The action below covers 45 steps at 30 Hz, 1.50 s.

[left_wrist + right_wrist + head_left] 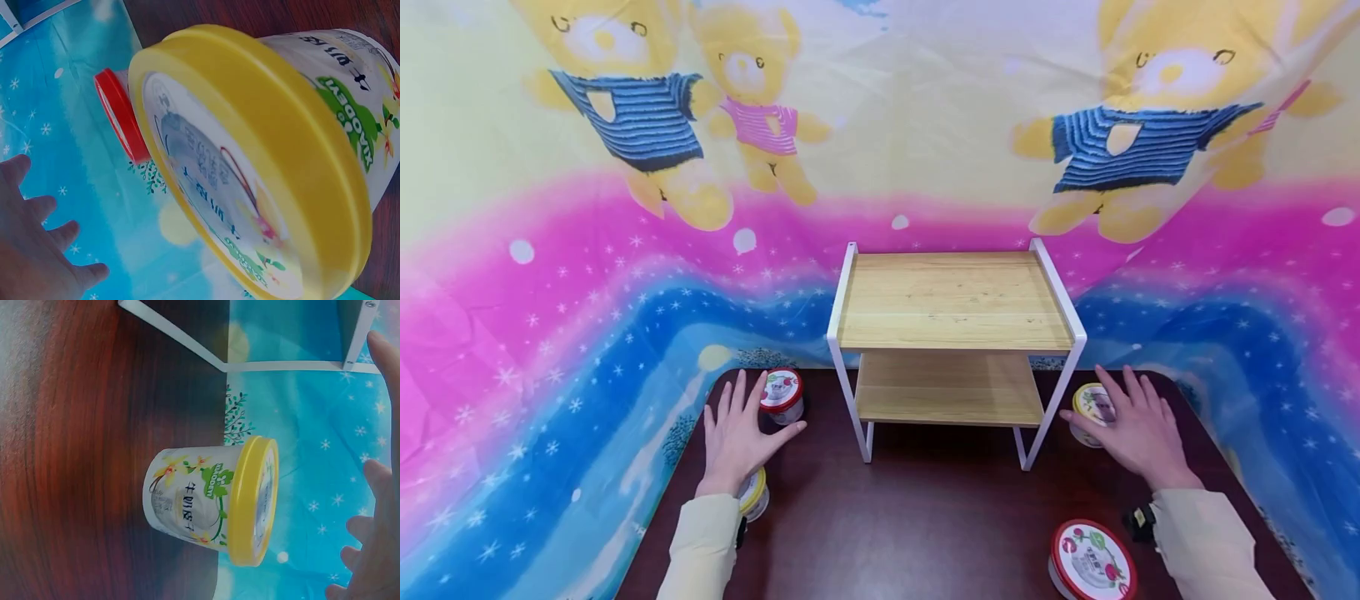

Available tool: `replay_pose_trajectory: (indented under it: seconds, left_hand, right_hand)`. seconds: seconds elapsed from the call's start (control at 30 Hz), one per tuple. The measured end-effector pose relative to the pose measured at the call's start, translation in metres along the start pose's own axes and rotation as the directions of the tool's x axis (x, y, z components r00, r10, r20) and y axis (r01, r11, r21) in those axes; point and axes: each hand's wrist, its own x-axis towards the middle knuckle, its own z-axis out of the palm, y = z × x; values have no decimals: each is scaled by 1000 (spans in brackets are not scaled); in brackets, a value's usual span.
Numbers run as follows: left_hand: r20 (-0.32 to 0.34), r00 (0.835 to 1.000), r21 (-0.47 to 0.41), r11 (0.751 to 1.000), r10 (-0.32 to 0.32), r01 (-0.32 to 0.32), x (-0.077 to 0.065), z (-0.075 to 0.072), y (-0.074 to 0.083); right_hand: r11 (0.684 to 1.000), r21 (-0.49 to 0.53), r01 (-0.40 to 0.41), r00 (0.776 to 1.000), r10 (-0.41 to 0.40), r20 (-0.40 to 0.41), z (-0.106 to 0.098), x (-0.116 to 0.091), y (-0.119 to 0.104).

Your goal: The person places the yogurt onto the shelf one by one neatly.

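My left hand, fingers spread and holding nothing, hovers at the table's left side. Beyond its fingertips stands a red-lidded ice cream tub; partly hidden under its wrist is a yellow-lidded tub, which looms large as a yellow-rimmed tub in the left wrist view. My right hand is also spread and empty, its thumb and fingers overlapping another yellow-lidded tub in the head view. The right wrist view shows this upright tub whole, apart from the fingers. A second red-lidded tub stands nearer, left of the right forearm.
A two-tier shelf with wooden boards and a white metal frame stands at the back middle of the dark wooden table. A printed bear cloth hangs behind and around the table.
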Motion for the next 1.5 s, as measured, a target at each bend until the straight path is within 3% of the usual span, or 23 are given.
replay_pose_trajectory:
  seconds: [0.43,0.87,1.03,1.27,1.5]
  left_hand:
    - [-14,1000,-14,1000,-1,1,-5,-7,-2]
    - [5,1000,-31,999,-23,23,-9,-9,-1]
    - [10,1000,-30,999,-29,29,-10,-11,1]
    - [12,999,-35,999,-30,30,-12,-14,2]
    - [-2,999,-32,999,-32,32,-16,-14,1]
  right_hand:
    - [996,78,51,994,-44,-96,-15,6,-12]
    - [979,201,-35,994,54,-90,-30,6,-23]
    - [969,241,-53,989,84,-123,-36,6,-28]
    - [955,297,-20,974,86,-211,-41,6,-38]
    - [943,333,-6,968,89,-234,-47,8,-48]
